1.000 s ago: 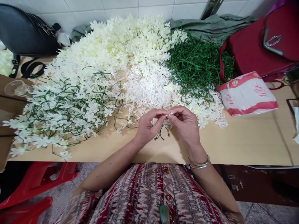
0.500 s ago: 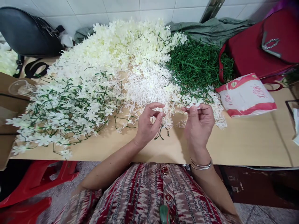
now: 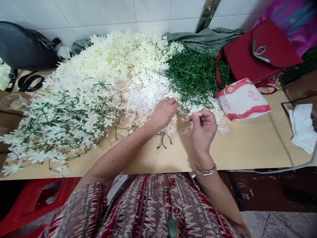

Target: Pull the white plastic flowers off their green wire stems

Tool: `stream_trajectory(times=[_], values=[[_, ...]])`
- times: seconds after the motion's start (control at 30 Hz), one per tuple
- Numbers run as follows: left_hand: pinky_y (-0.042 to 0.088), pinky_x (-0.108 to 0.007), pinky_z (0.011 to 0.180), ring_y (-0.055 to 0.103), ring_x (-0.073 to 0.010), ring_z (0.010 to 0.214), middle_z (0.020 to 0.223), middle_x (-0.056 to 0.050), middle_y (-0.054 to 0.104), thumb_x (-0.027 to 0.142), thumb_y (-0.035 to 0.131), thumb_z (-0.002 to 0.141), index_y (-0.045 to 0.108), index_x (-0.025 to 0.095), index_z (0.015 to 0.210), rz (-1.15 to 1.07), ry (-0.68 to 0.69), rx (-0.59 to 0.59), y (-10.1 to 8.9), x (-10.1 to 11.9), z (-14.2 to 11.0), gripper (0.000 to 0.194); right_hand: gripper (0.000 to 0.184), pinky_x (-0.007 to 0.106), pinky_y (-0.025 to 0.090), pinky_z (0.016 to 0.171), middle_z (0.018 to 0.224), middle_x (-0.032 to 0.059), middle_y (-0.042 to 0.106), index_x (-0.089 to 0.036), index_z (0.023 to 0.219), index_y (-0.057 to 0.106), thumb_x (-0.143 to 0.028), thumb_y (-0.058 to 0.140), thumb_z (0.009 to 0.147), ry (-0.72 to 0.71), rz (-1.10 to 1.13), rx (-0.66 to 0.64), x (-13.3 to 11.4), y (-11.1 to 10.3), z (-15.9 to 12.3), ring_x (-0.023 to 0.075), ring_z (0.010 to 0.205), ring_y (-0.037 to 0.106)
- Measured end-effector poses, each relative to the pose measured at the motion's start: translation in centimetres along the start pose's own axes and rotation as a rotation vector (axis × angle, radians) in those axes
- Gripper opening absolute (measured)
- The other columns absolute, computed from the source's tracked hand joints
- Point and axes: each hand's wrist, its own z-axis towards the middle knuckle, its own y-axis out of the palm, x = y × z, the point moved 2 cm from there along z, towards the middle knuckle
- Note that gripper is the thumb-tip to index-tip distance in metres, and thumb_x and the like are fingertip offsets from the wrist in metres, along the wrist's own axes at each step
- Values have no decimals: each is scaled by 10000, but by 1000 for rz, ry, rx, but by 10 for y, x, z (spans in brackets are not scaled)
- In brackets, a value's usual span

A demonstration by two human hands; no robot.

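fingers [image 3: 172, 103] of the left hand [image 3: 163, 113] have shifted toward white flowers [image 3: 174, 94].

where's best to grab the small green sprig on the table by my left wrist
Probably the green sprig is best gripped by its near tips, from your side: they fan out over the table, while its far end meets white pieces.
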Motion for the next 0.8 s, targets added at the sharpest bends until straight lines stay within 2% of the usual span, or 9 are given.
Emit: stream_trajectory(times=[0.07,0.13,0.2,0.27,0.4,0.5,0.63,0.8], values=[[523,-383,911,663,-258,1012,1009,-95,729,136,641,953,758,169,987,-86,-3,55,1,-7,0,126,255,273,501,674,745,-56,626,-228,861,570,-385,770,872,15,21,-8,1,0,1,114,660,631],[521,-373,925,675,-234,997,1011,-77,745,183,650,969,765,190,990,-234,-3,163,-4,-10,-5,117,253,275,508,679,744,-54,645,-229,858,586,-389,783,862,48,43,-24,2,1,1,119,665,641],[531,-343,902,687,-196,959,1037,-59,762,259,654,987,768,212,1018,-444,-37,288,-11,-11,-14,127,246,280,519,690,751,-51,667,-229,861,613,-400,789,856,87,75,-51,3,2,1,122,674,657],[543,-304,814,689,-161,878,1022,-45,775,358,686,975,772,221,1022,-706,-138,360,-14,-10,-26,169,237,285,536,707,765,-45,692,-229,869,644,-406,799,844,128,125,-94,3,4,-2,125,688,674],[528,-260,677,673,-129,764,882,-22,773,521,783,873,777,224,1016,-1211,-375,310,-8,-6,-55,329,209,299,571,715,778,-36,728,-239,889,695,-402,810,827,227,210,-241,3,9,-9,134,707,704],[521,-238,657,665,-109,751,846,-14,757,529,813,843,780,234,993,-1449,-480,264,-1,-2,-71,333,170,299,588,703,778,-36,742,-255,904,717,-370,812,824,255,207,-339,3,12,-12,133,701,712],[534,-219,694,670,-92,782,904,-9,769,504,851,813,795,248,972,-1581,-517,226,5,3,-78,307,120,270,577,650,758,-43,745,-258,883,725,-317,812,826,233,188,-381,5,13,-15,117,661,704],[582,-266,725,697,-120,793,922,-15,792,534,831,823,812,261,985,-1460,-415,263,3,10,-77,318,87,293,597,670,764,-35,741,-255,919,722,-325,762,886,211,91,-439,8,12,-16,128,688,710]])
